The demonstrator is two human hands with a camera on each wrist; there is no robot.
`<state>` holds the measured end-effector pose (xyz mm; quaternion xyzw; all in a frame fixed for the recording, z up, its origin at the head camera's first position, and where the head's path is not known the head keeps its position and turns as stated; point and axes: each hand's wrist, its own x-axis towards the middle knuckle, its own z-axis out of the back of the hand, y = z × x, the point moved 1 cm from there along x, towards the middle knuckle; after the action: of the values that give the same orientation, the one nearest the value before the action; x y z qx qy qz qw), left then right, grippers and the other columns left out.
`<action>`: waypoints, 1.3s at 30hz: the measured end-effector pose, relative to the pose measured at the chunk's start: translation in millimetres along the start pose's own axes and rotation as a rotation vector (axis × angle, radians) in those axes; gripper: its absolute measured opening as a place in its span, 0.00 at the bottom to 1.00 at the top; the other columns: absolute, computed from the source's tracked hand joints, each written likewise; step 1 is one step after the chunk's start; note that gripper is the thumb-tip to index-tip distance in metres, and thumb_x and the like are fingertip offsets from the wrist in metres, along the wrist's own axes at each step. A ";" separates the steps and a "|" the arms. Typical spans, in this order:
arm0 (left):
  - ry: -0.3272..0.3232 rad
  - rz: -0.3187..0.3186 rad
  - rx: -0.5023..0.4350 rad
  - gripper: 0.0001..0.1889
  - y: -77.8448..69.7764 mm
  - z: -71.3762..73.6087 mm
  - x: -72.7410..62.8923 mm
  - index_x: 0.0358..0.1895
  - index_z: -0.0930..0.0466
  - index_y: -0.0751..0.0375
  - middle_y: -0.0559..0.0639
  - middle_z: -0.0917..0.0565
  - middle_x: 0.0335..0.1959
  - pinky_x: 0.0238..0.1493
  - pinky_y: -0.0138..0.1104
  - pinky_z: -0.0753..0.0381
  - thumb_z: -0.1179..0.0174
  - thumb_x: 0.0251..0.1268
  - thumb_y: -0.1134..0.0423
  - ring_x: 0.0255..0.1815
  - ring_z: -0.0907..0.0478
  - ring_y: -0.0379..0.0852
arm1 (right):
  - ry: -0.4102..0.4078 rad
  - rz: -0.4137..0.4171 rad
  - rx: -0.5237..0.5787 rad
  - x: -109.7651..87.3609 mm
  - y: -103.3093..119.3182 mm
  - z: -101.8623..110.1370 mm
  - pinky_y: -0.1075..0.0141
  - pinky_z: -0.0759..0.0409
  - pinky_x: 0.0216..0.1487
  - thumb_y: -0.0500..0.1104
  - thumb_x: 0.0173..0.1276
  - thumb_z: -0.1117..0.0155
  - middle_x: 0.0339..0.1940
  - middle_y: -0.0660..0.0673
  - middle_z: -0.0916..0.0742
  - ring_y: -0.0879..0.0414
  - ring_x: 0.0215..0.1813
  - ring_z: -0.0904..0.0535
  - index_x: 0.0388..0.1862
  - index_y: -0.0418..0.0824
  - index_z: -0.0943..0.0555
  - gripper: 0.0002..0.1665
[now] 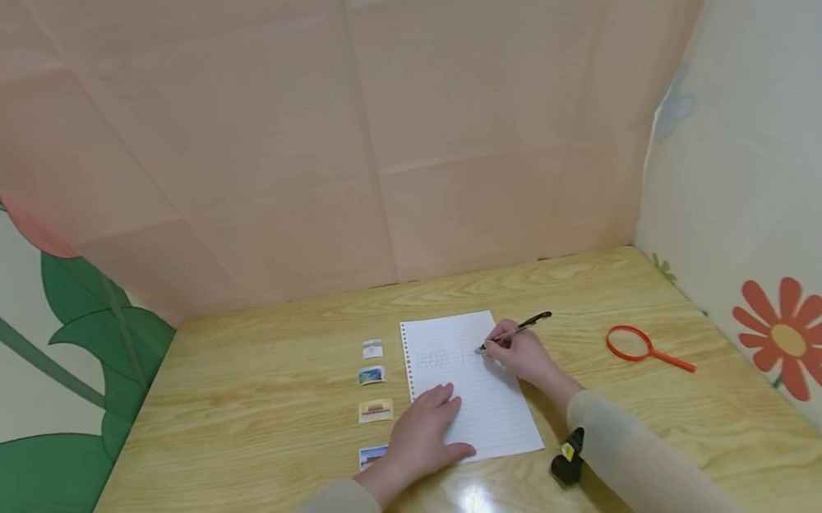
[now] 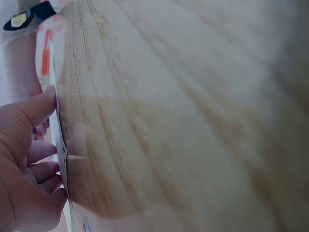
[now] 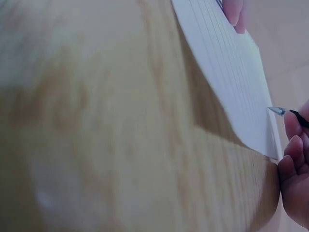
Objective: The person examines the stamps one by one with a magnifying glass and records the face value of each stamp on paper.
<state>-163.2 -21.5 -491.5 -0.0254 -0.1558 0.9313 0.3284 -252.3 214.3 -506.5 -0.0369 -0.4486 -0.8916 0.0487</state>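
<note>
A lined sheet of paper (image 1: 490, 422) with punched holes down its left edge lies on the table. Faint handwritten letters (image 1: 432, 360) run across its upper part. My right hand (image 1: 524, 354) pinches a black pen (image 1: 534, 320) over the right end of that line. In the right wrist view the metal tip of the pen (image 3: 277, 110) meets the paper, whose near edge curves up off the table. My left hand (image 1: 423, 437) rests on the lower left of the sheet, fingers extended and thumb spread toward the bottom edge.
Left of the sheet, several small picture cards stand in a column, among them a yellow card (image 1: 375, 410) and a blue-green card (image 1: 372, 375). The lowest card (image 1: 372, 457) is partly behind my left hand. A red magnifying glass (image 1: 672, 360) lies to the right.
</note>
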 end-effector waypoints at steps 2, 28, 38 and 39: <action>0.003 0.003 -0.003 0.41 -0.2 0.0 0.0 0.68 0.27 0.62 0.56 0.33 0.73 0.73 0.41 0.39 0.33 0.57 0.38 0.73 0.36 0.52 | -0.022 0.004 -0.001 -0.4 -1.0 1.4 0.67 0.26 0.25 0.38 0.67 0.36 0.33 0.46 0.17 0.56 0.27 0.25 0.35 0.40 0.21 0.03; 0.009 0.013 -0.007 0.41 0.8 -0.9 -0.3 0.68 0.27 0.61 0.55 0.33 0.73 0.73 0.41 0.39 0.32 0.56 0.38 0.73 0.37 0.52 | 0.034 0.042 0.064 -6.8 -6.7 10.9 0.69 0.28 0.23 0.33 0.62 0.37 0.21 0.50 0.19 0.56 0.24 0.26 0.29 0.39 0.24 0.05; 0.009 0.015 -0.003 0.41 0.3 -0.4 -0.4 0.68 0.27 0.61 0.55 0.33 0.73 0.73 0.41 0.39 0.32 0.56 0.38 0.73 0.37 0.52 | -0.034 -0.005 0.005 -3.0 -10.8 10.8 0.67 0.27 0.24 0.37 0.67 0.39 0.34 0.43 0.19 0.55 0.26 0.25 0.35 0.38 0.23 0.03; 0.009 0.016 -0.003 0.41 0.2 -0.2 -0.5 0.68 0.27 0.60 0.55 0.33 0.73 0.73 0.41 0.39 0.32 0.56 0.38 0.73 0.37 0.52 | -0.032 -0.009 0.003 -2.6 -10.3 10.2 0.67 0.26 0.25 0.37 0.68 0.39 0.35 0.43 0.19 0.55 0.26 0.25 0.36 0.39 0.23 0.03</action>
<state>-162.9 -21.9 -491.8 -0.0316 -0.1556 0.9335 0.3216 -250.7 228.7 -508.9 -0.0490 -0.4511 -0.8904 0.0373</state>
